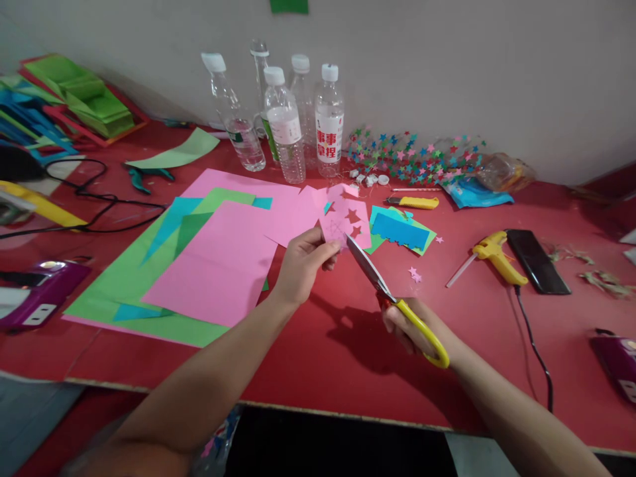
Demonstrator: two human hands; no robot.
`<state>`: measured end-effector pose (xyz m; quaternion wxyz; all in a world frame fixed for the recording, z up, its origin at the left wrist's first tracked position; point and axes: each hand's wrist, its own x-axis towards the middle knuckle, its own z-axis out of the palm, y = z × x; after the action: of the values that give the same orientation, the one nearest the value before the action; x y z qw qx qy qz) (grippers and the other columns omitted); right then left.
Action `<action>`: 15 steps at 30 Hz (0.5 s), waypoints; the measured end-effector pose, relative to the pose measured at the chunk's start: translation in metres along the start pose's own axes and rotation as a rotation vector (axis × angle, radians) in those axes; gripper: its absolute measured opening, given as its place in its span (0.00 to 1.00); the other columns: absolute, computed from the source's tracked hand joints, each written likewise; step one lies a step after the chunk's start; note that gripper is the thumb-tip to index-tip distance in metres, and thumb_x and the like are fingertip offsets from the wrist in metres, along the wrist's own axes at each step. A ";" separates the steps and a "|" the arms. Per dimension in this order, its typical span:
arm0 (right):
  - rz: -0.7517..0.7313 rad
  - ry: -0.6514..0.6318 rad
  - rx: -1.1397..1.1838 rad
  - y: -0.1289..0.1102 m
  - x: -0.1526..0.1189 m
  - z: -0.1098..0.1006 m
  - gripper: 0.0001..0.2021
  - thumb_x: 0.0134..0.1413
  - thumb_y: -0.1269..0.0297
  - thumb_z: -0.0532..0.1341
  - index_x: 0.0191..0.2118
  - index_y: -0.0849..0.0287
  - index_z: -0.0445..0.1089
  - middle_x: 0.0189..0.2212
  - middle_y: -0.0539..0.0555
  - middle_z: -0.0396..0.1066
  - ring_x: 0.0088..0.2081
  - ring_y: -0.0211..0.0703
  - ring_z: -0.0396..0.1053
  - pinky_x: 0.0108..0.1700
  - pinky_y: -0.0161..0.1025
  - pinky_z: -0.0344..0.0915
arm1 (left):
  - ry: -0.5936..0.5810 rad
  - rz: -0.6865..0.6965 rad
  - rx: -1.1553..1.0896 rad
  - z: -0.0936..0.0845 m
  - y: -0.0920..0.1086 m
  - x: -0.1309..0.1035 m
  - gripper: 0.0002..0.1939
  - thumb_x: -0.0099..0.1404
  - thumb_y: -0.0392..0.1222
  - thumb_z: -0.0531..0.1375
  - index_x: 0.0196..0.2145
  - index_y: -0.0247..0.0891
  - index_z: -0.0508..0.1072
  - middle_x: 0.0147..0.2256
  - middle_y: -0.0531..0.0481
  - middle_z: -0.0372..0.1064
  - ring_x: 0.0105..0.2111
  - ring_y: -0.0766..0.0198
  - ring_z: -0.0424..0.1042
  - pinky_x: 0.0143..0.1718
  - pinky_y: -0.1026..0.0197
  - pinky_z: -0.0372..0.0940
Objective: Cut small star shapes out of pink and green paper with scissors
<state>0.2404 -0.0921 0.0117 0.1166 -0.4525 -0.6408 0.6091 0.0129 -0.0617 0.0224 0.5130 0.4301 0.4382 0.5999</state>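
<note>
My left hand (308,262) pinches the lower edge of a pink paper piece (362,222) that has star-shaped holes and a drawn star outline. Yellow-handled scissors (422,331) are in my right hand (410,324), its fingers wrapped round the handles. The blades point up and left, with their tips at the paper beside the drawn star. Small pink stars (415,274) lie on the red table to the right of the blades. Blue and green cut scraps (400,230) rest just right of the pink piece.
Large pink and green sheets (213,262) spread at the left. Several bottles (329,126) stand along the wall, beside strings of coloured stars (417,156). A yellow cutter (417,203), a glue gun (499,258) with its cord and a phone (538,262) lie to the right.
</note>
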 end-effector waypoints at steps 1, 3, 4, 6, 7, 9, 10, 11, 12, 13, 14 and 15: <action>0.002 -0.007 -0.007 0.000 0.000 -0.001 0.25 0.56 0.38 0.51 0.24 0.57 0.59 0.09 0.43 0.56 0.11 0.31 0.52 0.17 0.30 0.50 | 0.008 0.008 0.003 -0.002 0.001 0.001 0.08 0.58 0.38 0.60 0.23 0.37 0.69 0.19 0.56 0.61 0.20 0.73 0.60 0.22 0.67 0.57; 0.007 -0.018 -0.015 0.001 0.001 -0.002 0.26 0.54 0.37 0.52 0.24 0.57 0.60 0.09 0.43 0.56 0.11 0.31 0.53 0.16 0.30 0.49 | 0.032 0.021 0.009 -0.004 0.002 0.003 0.09 0.58 0.38 0.60 0.22 0.38 0.67 0.19 0.57 0.60 0.19 0.73 0.59 0.21 0.67 0.56; 0.006 -0.020 -0.014 0.001 0.001 -0.002 0.25 0.54 0.38 0.53 0.24 0.57 0.60 0.09 0.43 0.56 0.11 0.31 0.53 0.16 0.31 0.49 | 0.044 0.025 0.008 -0.004 0.003 0.004 0.10 0.58 0.39 0.61 0.22 0.38 0.66 0.19 0.57 0.60 0.19 0.73 0.59 0.21 0.68 0.56; 0.000 -0.011 0.000 0.002 0.002 -0.001 0.24 0.55 0.39 0.53 0.24 0.57 0.60 0.09 0.44 0.57 0.11 0.31 0.54 0.17 0.30 0.50 | 0.050 0.023 -0.008 -0.003 0.003 0.004 0.09 0.59 0.40 0.60 0.23 0.38 0.66 0.19 0.57 0.61 0.20 0.73 0.60 0.22 0.68 0.57; 0.002 -0.001 0.009 0.002 0.003 0.000 0.24 0.56 0.41 0.53 0.23 0.57 0.60 0.09 0.44 0.57 0.12 0.31 0.54 0.17 0.30 0.51 | 0.036 0.013 -0.018 -0.002 0.003 0.003 0.10 0.60 0.41 0.60 0.24 0.38 0.67 0.20 0.56 0.63 0.20 0.73 0.61 0.22 0.68 0.58; 0.012 0.017 0.024 0.003 0.004 0.002 0.23 0.57 0.43 0.53 0.23 0.57 0.60 0.09 0.44 0.58 0.12 0.31 0.54 0.17 0.30 0.51 | -0.009 -0.012 -0.033 0.001 0.003 0.001 0.10 0.61 0.43 0.60 0.25 0.37 0.68 0.22 0.55 0.65 0.21 0.72 0.64 0.24 0.67 0.60; 0.016 0.024 0.029 0.002 0.004 0.004 0.23 0.57 0.42 0.52 0.23 0.57 0.60 0.09 0.44 0.58 0.12 0.31 0.54 0.17 0.30 0.51 | -0.028 -0.018 -0.032 0.003 0.003 0.000 0.10 0.61 0.43 0.60 0.25 0.37 0.68 0.22 0.54 0.66 0.22 0.72 0.65 0.25 0.67 0.61; 0.016 0.029 0.034 0.002 0.004 0.005 0.23 0.56 0.42 0.52 0.23 0.57 0.60 0.09 0.44 0.57 0.12 0.31 0.53 0.17 0.30 0.50 | -0.038 -0.016 -0.029 0.004 0.004 -0.002 0.09 0.61 0.42 0.60 0.25 0.37 0.69 0.23 0.54 0.67 0.23 0.72 0.65 0.25 0.67 0.61; 0.012 0.032 0.036 0.001 0.004 0.006 0.24 0.55 0.40 0.53 0.23 0.57 0.60 0.09 0.44 0.57 0.12 0.31 0.53 0.17 0.30 0.50 | -0.037 -0.007 -0.025 0.005 0.004 -0.002 0.09 0.61 0.41 0.61 0.25 0.37 0.69 0.23 0.54 0.67 0.23 0.72 0.66 0.26 0.67 0.62; 0.010 0.033 0.036 0.000 0.004 0.006 0.25 0.54 0.39 0.53 0.23 0.57 0.60 0.09 0.44 0.57 0.12 0.31 0.53 0.17 0.31 0.49 | -0.028 0.007 -0.023 0.005 0.004 -0.003 0.09 0.61 0.41 0.61 0.25 0.37 0.68 0.23 0.55 0.67 0.23 0.72 0.66 0.26 0.67 0.62; 0.013 0.035 0.033 -0.001 0.004 0.007 0.25 0.54 0.38 0.53 0.23 0.57 0.60 0.09 0.44 0.56 0.12 0.31 0.52 0.17 0.31 0.49 | -0.018 0.019 -0.023 0.005 0.004 -0.003 0.09 0.61 0.40 0.60 0.25 0.37 0.68 0.23 0.55 0.67 0.23 0.72 0.66 0.26 0.67 0.62; 0.017 0.033 0.029 -0.002 0.004 0.007 0.26 0.53 0.38 0.53 0.22 0.57 0.59 0.09 0.44 0.56 0.12 0.31 0.52 0.17 0.31 0.49 | -0.009 0.029 -0.024 0.005 0.004 -0.003 0.09 0.61 0.40 0.60 0.25 0.37 0.68 0.23 0.55 0.67 0.23 0.73 0.65 0.26 0.68 0.62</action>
<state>0.2328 -0.0938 0.0102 0.1283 -0.4662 -0.6260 0.6118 0.0172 -0.0644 0.0276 0.5116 0.4327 0.4223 0.6105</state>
